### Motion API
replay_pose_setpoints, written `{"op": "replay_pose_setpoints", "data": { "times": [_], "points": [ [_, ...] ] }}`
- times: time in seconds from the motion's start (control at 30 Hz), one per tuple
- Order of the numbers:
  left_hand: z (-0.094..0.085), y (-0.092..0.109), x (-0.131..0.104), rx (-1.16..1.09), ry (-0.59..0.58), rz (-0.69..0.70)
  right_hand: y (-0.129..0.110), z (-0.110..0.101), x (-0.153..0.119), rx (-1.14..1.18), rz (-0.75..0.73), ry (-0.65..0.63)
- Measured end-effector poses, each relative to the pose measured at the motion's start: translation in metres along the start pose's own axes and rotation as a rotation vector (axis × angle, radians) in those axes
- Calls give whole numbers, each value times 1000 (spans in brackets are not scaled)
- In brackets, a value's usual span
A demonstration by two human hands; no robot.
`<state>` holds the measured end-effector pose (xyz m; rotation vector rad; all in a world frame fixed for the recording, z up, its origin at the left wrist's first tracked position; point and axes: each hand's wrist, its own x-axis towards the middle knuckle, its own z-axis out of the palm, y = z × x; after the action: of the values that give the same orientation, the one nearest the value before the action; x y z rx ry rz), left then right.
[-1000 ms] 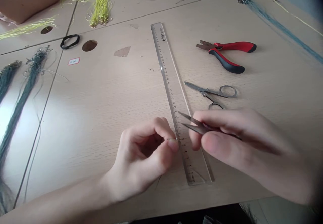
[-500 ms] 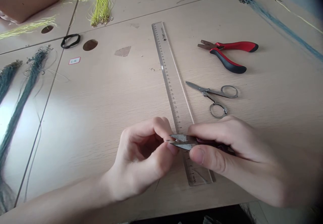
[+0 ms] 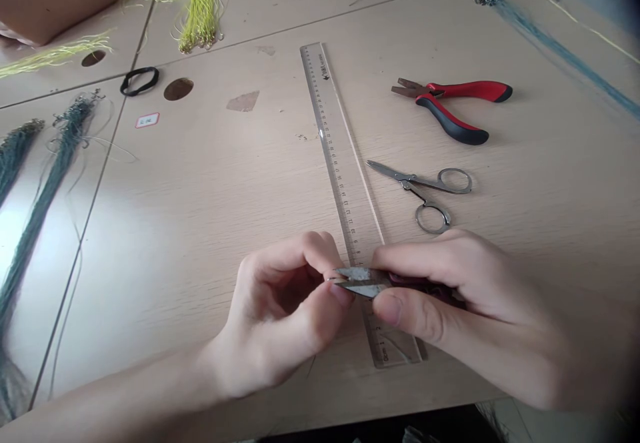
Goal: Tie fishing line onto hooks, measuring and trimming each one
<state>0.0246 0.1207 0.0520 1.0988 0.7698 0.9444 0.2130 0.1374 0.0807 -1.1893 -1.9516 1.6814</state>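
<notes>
Having teal thread bundle (image 3: pixel 46 186) well apart on the left. With left hand (image 3: pixel 283 320), pinching a tiny piece (image 3: pixel 331 279), too small to identify, right at the blade tips of snips (image 3: pixel 371 288). With right hand (image 3: pixel 483 313), grasping these snips over the clear ruler (image 3: pixel 331 133). Beyond, having silver scissors (image 3: pixel 407 182) near, red-black pliers (image 3: pixel 432 95) farther.

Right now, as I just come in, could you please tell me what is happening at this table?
A person pinches a tiny item, too small to identify, in the left hand. The right hand holds small snips, their slightly parted blades at the left fingertips. Both hands are above the lower part of a clear ruler. Scissors and red-and-black pliers lie beyond the right hand. Another person's arm rests at the far left.
</notes>
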Motion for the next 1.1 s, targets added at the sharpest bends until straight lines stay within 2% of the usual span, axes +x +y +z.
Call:
{"op": "replay_pose_setpoints", "data": {
  "times": [0.27,0.97,1.1],
  "points": [
    [0,-1,0,-20,-19,22,-2,-3,0,75,8,-32],
    [-1,0,0,24,13,15,-2,-2,0,-49,-58,37],
    [0,0,1,30,12,17,-3,-5,0,-66,-28,-7]
  ]
}}
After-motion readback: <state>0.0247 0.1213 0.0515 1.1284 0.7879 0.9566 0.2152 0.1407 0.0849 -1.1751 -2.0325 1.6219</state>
